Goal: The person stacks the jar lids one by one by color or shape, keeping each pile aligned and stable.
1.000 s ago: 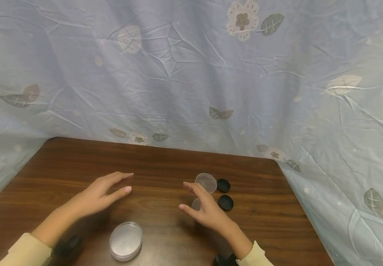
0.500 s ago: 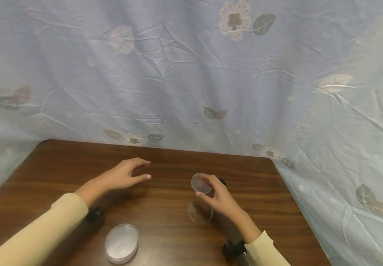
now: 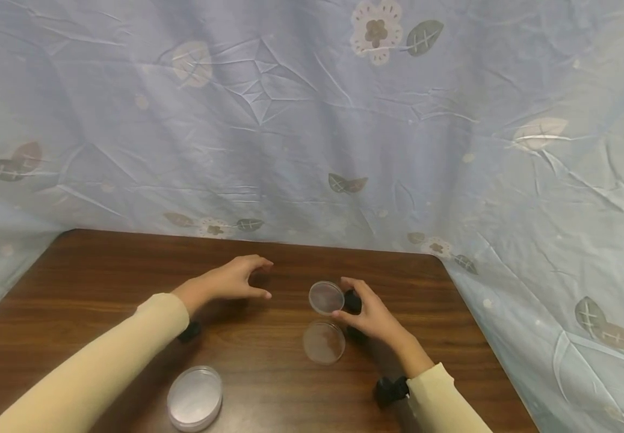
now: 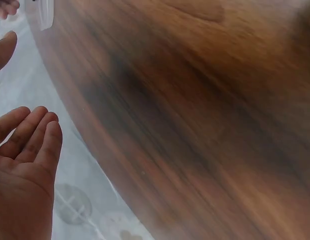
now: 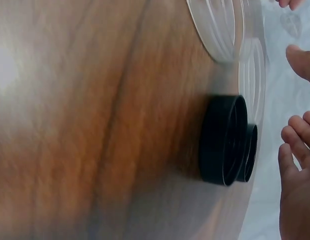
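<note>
My left hand is over the far middle of the table, thumb and fingers spread apart and holding nothing. My right hand hovers at the right edge of a clear round dish, thumb and fingers parted. In the head view its thumb overlaps the dish's rim; the right wrist view shows the fingers apart from the things. Nearer lies a second clear round dish. Two black round caps stand beside the dishes: a front cap and one behind it, both partly hidden by my right hand in the head view.
A frosted-looking round dish with a clear rim sits at the near left of the brown wooden table. A pale floral cloth hangs behind the table and along its sides.
My left hand has moved right and slightly away from me. My right hand has shifted right, from over the clear dishes to their right side, now covering much of the black caps.
</note>
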`<state>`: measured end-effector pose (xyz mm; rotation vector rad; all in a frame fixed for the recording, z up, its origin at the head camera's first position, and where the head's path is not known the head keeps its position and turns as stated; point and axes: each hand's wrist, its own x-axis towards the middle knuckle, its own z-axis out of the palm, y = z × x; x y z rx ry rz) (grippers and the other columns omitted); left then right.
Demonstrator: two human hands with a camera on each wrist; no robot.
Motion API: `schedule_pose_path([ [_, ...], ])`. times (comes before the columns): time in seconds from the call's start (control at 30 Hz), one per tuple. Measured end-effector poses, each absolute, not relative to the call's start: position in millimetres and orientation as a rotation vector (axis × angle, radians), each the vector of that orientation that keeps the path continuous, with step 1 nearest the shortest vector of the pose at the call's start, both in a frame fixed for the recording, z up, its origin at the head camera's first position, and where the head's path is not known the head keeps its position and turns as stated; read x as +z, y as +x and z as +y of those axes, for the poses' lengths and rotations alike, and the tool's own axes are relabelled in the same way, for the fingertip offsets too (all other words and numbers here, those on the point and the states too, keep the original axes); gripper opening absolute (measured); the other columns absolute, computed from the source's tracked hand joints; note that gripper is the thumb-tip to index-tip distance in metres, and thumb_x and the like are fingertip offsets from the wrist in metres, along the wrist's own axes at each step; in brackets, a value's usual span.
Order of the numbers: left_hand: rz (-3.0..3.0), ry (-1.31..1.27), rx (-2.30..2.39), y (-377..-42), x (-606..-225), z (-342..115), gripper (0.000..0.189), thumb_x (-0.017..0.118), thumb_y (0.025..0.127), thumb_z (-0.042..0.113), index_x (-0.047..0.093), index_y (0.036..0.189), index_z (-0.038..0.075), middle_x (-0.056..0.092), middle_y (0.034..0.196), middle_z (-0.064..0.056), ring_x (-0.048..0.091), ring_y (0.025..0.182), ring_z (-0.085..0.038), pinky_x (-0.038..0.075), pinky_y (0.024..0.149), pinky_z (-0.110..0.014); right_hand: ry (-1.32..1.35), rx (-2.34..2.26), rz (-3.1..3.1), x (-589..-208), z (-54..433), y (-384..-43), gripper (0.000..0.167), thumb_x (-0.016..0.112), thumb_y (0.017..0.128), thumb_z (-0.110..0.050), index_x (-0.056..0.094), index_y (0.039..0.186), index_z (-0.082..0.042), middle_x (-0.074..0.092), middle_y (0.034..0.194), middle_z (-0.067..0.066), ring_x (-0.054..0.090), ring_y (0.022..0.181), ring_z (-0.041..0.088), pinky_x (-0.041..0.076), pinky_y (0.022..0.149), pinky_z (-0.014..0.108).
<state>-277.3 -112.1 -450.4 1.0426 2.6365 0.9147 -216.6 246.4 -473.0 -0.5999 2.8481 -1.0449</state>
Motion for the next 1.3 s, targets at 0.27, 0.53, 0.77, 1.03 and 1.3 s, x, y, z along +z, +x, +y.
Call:
schedule_pose_path([
  [0.27, 2.580, 1.069, 0.865, -287.9, -450.7, -81.7, 0.075, 0.081, 0.092, 0.030, 0.049, 0.147, -0.009, 0.057, 0.146, -0.025, 0.056, 0.137, -0.043, 0.048, 0.115, -0.054, -0.580, -0.973, 2.814, -475.7, 254.4, -228.8, 0.089, 0.085, 0.089, -0.033, 0.039, 0.157, -0.001, 0.051, 0.154, 0.020, 0.046, 0.147, 0.040, 0.038, 0.121, 0.060],
  [0.53, 2.571, 1.062, 0.806, -293.7, -451.0, -52.4, 0.075, 0.083, 0.090, 0.028, 0.049, 0.147, -0.008, 0.058, 0.147, -0.022, 0.055, 0.139, -0.039, 0.046, 0.118, -0.050, -0.569, -0.884, 2.786, -475.6, 257.5, -236.4, 0.092, 0.086, 0.087, -0.033, 0.037, 0.158, -0.002, 0.046, 0.159, 0.021, 0.042, 0.149, 0.043, 0.038, 0.120, 0.063],
  [0.77, 2.566, 1.072, 0.765, -300.0, -452.0, -32.2, 0.076, 0.085, 0.087, 0.025, 0.050, 0.146, -0.008, 0.059, 0.145, -0.023, 0.057, 0.136, -0.038, 0.047, 0.117, -0.049, -0.574, -0.856, 2.762, -476.5, 255.4, -241.1, 0.089, 0.086, 0.088, -0.033, 0.039, 0.156, 0.002, 0.046, 0.158, 0.023, 0.042, 0.149, 0.043, 0.037, 0.121, 0.062],
  [1.03, 2.535, 1.023, 0.763, -301.0, -458.3, -13.9, 0.074, 0.087, 0.085, 0.023, 0.053, 0.145, -0.006, 0.060, 0.142, -0.022, 0.058, 0.133, -0.037, 0.048, 0.116, -0.049, -0.588, -0.792, 2.770, -478.6, 253.6, -248.7, 0.085, 0.087, 0.087, -0.032, 0.045, 0.152, 0.001, 0.050, 0.153, 0.022, 0.044, 0.144, 0.041, 0.039, 0.119, 0.061],
  [1.3, 2.528, 1.041, 0.726, -301.7, -467.0, 5.0, 0.071, 0.088, 0.084, 0.021, 0.056, 0.142, -0.005, 0.063, 0.134, -0.019, 0.060, 0.127, -0.034, 0.050, 0.114, -0.047, -0.622, -0.724, 2.778, -479.1, 251.2, -252.9, 0.085, 0.085, 0.088, -0.035, 0.045, 0.152, 0.003, 0.051, 0.152, 0.022, 0.047, 0.141, 0.040, 0.043, 0.116, 0.060],
])
